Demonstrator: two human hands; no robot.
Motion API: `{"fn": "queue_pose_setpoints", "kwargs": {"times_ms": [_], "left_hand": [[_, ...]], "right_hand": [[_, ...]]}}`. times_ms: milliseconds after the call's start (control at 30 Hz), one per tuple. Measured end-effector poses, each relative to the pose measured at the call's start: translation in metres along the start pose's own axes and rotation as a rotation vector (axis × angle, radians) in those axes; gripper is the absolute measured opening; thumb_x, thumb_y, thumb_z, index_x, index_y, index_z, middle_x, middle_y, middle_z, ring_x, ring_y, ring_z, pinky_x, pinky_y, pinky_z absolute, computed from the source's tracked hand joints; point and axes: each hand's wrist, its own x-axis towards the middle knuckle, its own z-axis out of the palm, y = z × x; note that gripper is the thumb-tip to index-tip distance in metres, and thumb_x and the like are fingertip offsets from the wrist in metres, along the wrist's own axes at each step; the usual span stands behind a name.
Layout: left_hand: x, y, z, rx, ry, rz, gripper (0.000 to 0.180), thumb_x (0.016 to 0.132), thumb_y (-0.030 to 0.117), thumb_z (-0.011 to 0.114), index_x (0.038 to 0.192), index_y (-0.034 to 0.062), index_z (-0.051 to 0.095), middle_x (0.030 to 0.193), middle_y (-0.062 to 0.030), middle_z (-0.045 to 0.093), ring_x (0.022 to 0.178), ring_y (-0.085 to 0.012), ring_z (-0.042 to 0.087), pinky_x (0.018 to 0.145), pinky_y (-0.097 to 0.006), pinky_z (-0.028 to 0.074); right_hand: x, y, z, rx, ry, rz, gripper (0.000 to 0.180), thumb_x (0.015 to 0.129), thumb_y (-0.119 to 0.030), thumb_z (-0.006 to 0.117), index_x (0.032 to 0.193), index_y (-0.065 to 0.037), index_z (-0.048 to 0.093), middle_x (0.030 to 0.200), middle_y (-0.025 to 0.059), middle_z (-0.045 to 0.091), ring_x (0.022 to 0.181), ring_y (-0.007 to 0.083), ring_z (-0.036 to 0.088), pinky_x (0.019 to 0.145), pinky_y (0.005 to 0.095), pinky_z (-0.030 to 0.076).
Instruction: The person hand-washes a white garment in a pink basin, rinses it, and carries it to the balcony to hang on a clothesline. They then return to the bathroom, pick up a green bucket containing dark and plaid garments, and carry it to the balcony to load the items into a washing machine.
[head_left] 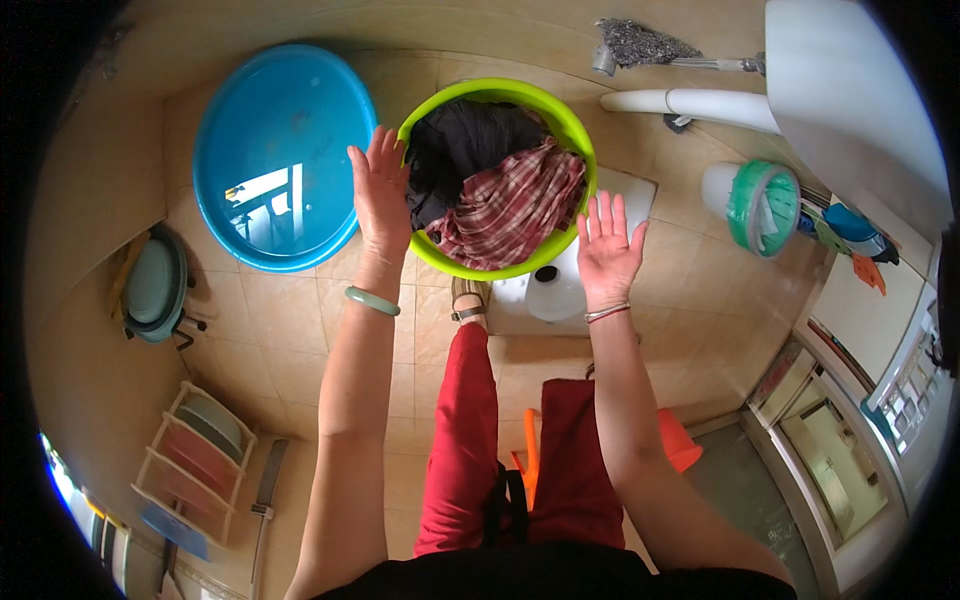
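Note:
My left hand (382,195) is held up with its palm showing and fingers stretched out, in front of the gap between two tubs. It holds nothing; a pale green bangle rings that wrist. My right hand (609,245) is also palm up, fingers spread, just right of the lime green tub (588,150). Inside that tub lie dark clothes (470,135) and a red plaid cloth (515,205). To its left stands a large blue tub (285,130) with window light reflected in it. Both hands look apart from the tubs.
A white squat toilet (555,290) lies partly under the green tub. On the right are a white pipe (700,105), a bin with a green liner (765,210) and a red-orange container (680,440). Stacked basins (155,285) and a rack (200,440) line the left wall.

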Motion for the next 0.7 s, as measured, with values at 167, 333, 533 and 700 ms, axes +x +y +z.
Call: {"fn": "queue_pose_setpoints", "kwargs": {"times_ms": [167,333,533,700], "left_hand": [[0.019,0.008,-0.011,0.444,0.096,0.075,0.084,0.094,0.068,0.026,0.145,0.0019,0.034,0.151,-0.0163,0.032,0.142,-0.0279,0.027,0.117,-0.04,0.014],[0.035,-0.004,-0.024,0.311,0.059,-0.143,0.089,0.091,0.071,0.03,0.142,-0.0015,0.038,0.145,-0.0168,0.041,0.132,-0.0269,0.039,0.112,-0.036,0.025],[0.022,0.006,-0.005,0.266,0.102,-0.23,0.099,0.085,0.079,0.033,0.142,-0.0015,0.038,0.144,-0.0175,0.042,0.131,-0.0265,0.039,0.112,-0.037,0.025],[-0.055,0.003,0.011,0.342,0.147,-0.227,0.098,0.085,0.078,0.034,0.143,-0.0003,0.038,0.141,-0.0166,0.045,0.128,-0.0252,0.042,0.11,-0.035,0.024]], "right_hand": [[0.017,0.007,-0.025,-0.377,0.142,-0.022,0.079,0.095,-0.063,0.032,0.147,-0.004,0.031,0.153,0.007,0.031,0.141,0.0202,0.026,0.115,0.0371,0.013],[0.033,0.014,-0.029,-0.22,0.15,0.112,0.078,0.095,-0.064,0.033,0.144,-0.004,0.037,0.145,0.0072,0.043,0.129,0.0205,0.04,0.109,0.0357,0.024],[0.035,0.009,-0.029,-0.179,0.141,0.163,0.079,0.093,-0.067,0.033,0.14,-0.004,0.044,0.134,0.0075,0.054,0.116,0.0195,0.048,0.098,0.0316,0.032],[-0.006,-0.022,-0.061,-0.28,0.096,0.2,0.075,0.092,-0.067,0.036,0.135,-0.008,0.051,0.126,0.0055,0.059,0.109,0.0183,0.051,0.093,0.0307,0.035]]}}
